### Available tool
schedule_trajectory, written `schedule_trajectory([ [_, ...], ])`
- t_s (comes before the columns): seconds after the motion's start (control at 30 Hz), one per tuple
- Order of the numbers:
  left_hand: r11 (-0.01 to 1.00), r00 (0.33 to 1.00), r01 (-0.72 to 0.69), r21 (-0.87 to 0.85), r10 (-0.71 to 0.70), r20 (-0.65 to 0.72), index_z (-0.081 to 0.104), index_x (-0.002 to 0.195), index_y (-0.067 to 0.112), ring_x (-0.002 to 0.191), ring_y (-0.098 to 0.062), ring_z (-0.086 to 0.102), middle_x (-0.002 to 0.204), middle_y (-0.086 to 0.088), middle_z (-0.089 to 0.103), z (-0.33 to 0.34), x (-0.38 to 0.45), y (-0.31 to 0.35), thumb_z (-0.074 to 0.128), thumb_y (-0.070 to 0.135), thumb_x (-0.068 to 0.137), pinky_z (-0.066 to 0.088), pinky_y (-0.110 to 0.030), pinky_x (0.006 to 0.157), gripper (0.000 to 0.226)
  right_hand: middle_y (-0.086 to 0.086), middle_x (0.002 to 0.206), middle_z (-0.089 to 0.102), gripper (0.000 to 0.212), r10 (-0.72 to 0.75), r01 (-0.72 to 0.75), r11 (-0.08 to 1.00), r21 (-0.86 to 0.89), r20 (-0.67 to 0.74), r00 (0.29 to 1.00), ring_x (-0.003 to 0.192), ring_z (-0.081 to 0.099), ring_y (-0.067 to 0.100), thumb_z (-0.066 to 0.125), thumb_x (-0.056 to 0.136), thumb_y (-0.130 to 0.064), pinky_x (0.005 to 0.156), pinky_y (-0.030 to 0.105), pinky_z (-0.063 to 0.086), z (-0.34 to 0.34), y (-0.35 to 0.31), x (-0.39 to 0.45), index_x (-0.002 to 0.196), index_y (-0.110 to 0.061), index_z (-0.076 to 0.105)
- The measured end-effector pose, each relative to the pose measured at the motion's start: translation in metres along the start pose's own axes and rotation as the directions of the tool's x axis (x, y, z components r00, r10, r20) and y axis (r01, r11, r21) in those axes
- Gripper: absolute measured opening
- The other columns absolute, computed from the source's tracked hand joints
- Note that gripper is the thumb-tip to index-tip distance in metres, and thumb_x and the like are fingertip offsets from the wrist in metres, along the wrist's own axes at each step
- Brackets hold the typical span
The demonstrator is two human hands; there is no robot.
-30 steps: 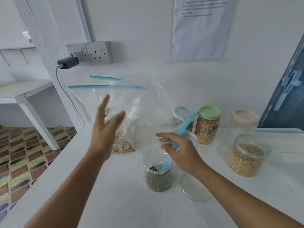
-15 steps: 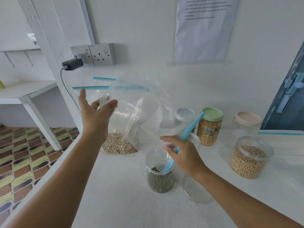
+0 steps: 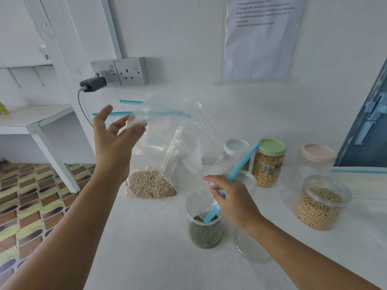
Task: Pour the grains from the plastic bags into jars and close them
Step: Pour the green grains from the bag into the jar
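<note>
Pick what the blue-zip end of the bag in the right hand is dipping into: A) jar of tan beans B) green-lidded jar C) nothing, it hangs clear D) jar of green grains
D: the right hand pinches the bag, whose blue zip runs down past the rim of the open jar of green grains.

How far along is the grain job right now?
Done: the green-lidded jar is filled and closed. In hand: both hands hold an emptied bag over the open jar of green beans, left hand up, right hand at its mouth. Left: its lid, the open soybean jar, the full bag.
</note>
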State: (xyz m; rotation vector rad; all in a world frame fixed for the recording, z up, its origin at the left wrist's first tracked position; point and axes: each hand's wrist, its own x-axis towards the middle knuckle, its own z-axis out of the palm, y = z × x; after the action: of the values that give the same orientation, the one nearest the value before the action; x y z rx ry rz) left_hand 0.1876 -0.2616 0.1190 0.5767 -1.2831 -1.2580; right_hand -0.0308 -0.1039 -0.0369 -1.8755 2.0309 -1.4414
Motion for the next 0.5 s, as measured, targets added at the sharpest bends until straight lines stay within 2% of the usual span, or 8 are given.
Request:
schedule_trajectory([
  [0.07,1.0,1.0,-0.024,0.003,0.024,0.019,0.041,0.144,0.019,0.108,-0.031,0.074,0.112,-0.013,0.068,-0.002,0.0,0.003,0.076,0.0,0.091,0.058,-0.042,0.1,0.067,-0.006,0.104,0.067,0.036,-0.014,0.014,0.999,-0.038,0.009,1.0,0.09,0.068,0.014,0.069,0.098,-0.011,0.083,0.023,0.057,0.001,0.0,0.001,0.13,-0.028,0.066],
  [0.17,0.998,0.998,-0.04,0.05,0.037,0.06,0.06,0.129,0.019,0.107,-0.03,0.074,0.098,-0.004,0.076,0.0,0.003,0.008,0.07,0.01,0.099,0.057,-0.043,0.101,0.033,-0.006,0.103,0.066,0.036,-0.023,0.024,0.997,-0.071,0.021,1.0,0.087,0.066,0.015,0.07,0.097,-0.012,0.082,0.024,0.058,0.001,0.0,0.0,0.129,-0.028,0.066],
  [0.23,0.992,0.995,-0.083,0.097,0.077,0.065,0.069,0.117,0.019,0.103,-0.023,0.074,0.093,0.0,0.078,0.0,0.006,0.008,0.067,0.008,0.1,0.056,-0.04,0.101,0.021,-0.007,0.104,0.067,0.036,-0.022,0.024,0.996,-0.089,0.024,0.999,0.087,0.067,0.014,0.07,0.098,-0.015,0.082,0.024,0.058,0.002,-0.001,0.0,0.13,-0.03,0.066],
  [0.3,0.983,0.992,-0.12,0.136,0.114,0.055,0.071,0.116,0.019,0.099,-0.013,0.073,0.09,0.003,0.08,-0.001,0.008,0.008,0.068,0.006,0.099,0.053,-0.026,0.096,0.022,-0.008,0.105,0.07,0.037,-0.04,0.045,0.989,-0.141,0.034,0.999,0.089,0.068,0.014,0.069,0.098,-0.018,0.083,0.026,0.059,0.003,0.0,0.002,0.131,-0.033,0.064],
  [0.37,0.98,0.992,-0.126,0.154,0.124,0.023,0.071,0.12,0.016,0.098,-0.006,0.072,0.089,0.005,0.08,-0.001,0.011,0.011,0.068,0.006,0.098,0.049,-0.011,0.088,0.024,-0.008,0.102,0.073,0.038,-0.062,0.068,0.976,-0.208,0.035,0.997,0.086,0.067,0.015,0.069,0.098,-0.022,0.086,0.032,0.058,0.005,0.002,0.002,0.131,-0.037,0.062],
  [0.43,0.986,0.993,-0.107,0.131,0.113,-0.04,0.072,0.121,0.016,0.097,-0.007,0.072,0.089,0.004,0.08,-0.003,0.013,0.014,0.07,0.007,0.097,0.052,-0.011,0.087,0.025,-0.008,0.095,0.074,0.036,-0.058,0.059,0.971,-0.232,0.012,0.998,0.081,0.065,0.014,0.07,0.097,-0.023,0.088,0.039,0.056,0.005,0.004,0.003,0.13,-0.037,0.062],
  [0.5,0.992,0.988,-0.091,0.085,0.101,-0.116,0.074,0.117,0.016,0.096,-0.011,0.073,0.085,0.004,0.079,-0.005,0.015,0.014,0.072,0.006,0.094,0.056,-0.021,0.093,0.025,-0.008,0.093,0.073,0.035,-0.052,0.045,0.966,-0.255,-0.02,0.998,0.079,0.061,0.013,0.071,0.096,-0.022,0.091,0.039,0.052,0.005,0.004,0.005,0.128,-0.036,0.064],
])
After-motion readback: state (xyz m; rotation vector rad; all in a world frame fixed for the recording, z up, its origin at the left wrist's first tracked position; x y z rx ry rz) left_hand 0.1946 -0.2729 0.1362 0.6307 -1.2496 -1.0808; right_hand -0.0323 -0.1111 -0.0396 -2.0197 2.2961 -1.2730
